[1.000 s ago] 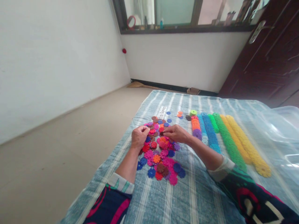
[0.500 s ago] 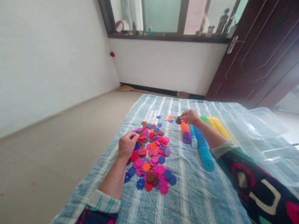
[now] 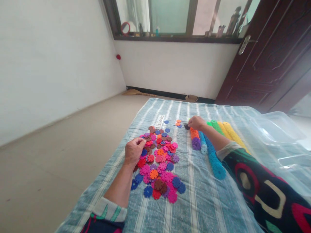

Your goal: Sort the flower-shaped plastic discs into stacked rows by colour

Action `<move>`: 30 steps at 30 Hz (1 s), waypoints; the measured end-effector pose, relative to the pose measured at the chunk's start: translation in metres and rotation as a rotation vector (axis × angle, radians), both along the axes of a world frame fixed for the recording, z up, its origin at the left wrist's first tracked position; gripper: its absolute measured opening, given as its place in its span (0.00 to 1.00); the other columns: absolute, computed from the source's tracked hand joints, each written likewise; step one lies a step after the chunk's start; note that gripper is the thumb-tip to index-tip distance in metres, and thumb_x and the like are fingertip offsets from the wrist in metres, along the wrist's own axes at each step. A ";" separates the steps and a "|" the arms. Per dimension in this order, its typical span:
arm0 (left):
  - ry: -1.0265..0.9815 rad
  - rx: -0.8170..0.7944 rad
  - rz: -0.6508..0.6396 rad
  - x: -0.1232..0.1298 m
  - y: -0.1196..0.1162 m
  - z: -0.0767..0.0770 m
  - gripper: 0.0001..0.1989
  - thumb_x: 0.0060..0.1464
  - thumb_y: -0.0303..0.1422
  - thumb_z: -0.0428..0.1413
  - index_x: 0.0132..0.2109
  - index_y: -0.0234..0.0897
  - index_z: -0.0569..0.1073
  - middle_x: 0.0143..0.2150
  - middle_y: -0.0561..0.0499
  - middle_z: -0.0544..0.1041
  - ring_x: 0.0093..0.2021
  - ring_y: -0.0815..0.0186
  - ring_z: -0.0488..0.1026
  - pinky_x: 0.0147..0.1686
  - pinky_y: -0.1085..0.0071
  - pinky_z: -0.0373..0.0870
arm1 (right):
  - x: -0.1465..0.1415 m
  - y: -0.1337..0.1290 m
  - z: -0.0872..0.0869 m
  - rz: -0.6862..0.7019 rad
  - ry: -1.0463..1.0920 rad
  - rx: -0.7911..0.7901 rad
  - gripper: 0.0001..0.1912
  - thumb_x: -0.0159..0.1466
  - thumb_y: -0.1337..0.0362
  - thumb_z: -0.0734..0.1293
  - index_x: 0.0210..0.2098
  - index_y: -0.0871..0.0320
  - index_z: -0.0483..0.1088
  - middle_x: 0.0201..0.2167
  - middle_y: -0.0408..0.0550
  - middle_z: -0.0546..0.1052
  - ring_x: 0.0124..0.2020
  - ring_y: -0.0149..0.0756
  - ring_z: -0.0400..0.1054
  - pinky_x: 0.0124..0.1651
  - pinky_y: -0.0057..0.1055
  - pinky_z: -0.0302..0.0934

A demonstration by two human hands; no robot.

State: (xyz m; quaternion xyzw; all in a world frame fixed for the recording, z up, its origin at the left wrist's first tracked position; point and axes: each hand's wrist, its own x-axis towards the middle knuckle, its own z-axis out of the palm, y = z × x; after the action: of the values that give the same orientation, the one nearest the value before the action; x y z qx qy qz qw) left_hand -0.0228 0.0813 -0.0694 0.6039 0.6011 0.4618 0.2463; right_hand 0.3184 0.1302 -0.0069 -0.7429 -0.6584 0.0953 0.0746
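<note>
My left hand (image 3: 134, 151) is closed in a pinch at the left edge of a loose pile of notched plastic discs (image 3: 160, 158) in pink, red, brown, blue, purple and orange; anything between its fingertips is too small to make out. Farther off, my right hand (image 3: 197, 123) has its fingers closed at a dark notched disc (image 3: 187, 126), which it appears to grip. Beneath that wrist lie rows of stacked discs: an orange and purple row (image 3: 195, 143), a light blue row (image 3: 204, 148) and a longer blue row (image 3: 217, 166). My forearm covers part of them.
Green (image 3: 218, 127) and yellow (image 3: 234, 136) disc rows lie right of my right wrist. Clear plastic boxes (image 3: 275, 127) stand on the table's right side. A few orange discs (image 3: 178, 122) and blue discs lie beyond the pile on the striped cloth (image 3: 194, 197).
The whole view has shifted slightly. My right hand stays by the dark disc, its fingers moving only a little. My left hand keeps its pinch at the pile's edge.
</note>
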 end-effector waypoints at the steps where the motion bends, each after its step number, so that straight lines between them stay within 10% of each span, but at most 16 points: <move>1: -0.002 0.001 0.000 0.000 0.000 0.000 0.12 0.45 0.41 0.56 0.28 0.37 0.77 0.23 0.53 0.76 0.26 0.65 0.71 0.27 0.73 0.64 | 0.000 0.000 -0.001 -0.002 -0.015 -0.002 0.11 0.57 0.66 0.67 0.37 0.55 0.81 0.34 0.48 0.80 0.39 0.37 0.73 0.33 0.24 0.58; 30: 0.014 -0.015 -0.007 -0.002 0.003 -0.003 0.14 0.46 0.42 0.56 0.29 0.36 0.77 0.23 0.53 0.76 0.27 0.65 0.71 0.28 0.72 0.65 | -0.003 -0.002 -0.007 0.025 -0.154 -0.004 0.19 0.58 0.63 0.69 0.49 0.50 0.76 0.49 0.50 0.78 0.51 0.44 0.71 0.45 0.31 0.63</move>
State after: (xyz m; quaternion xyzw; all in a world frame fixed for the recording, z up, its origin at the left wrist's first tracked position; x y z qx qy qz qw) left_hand -0.0248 0.0840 -0.0726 0.6073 0.6043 0.4522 0.2479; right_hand 0.3152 0.1284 -0.0144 -0.7399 -0.6711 0.0403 0.0212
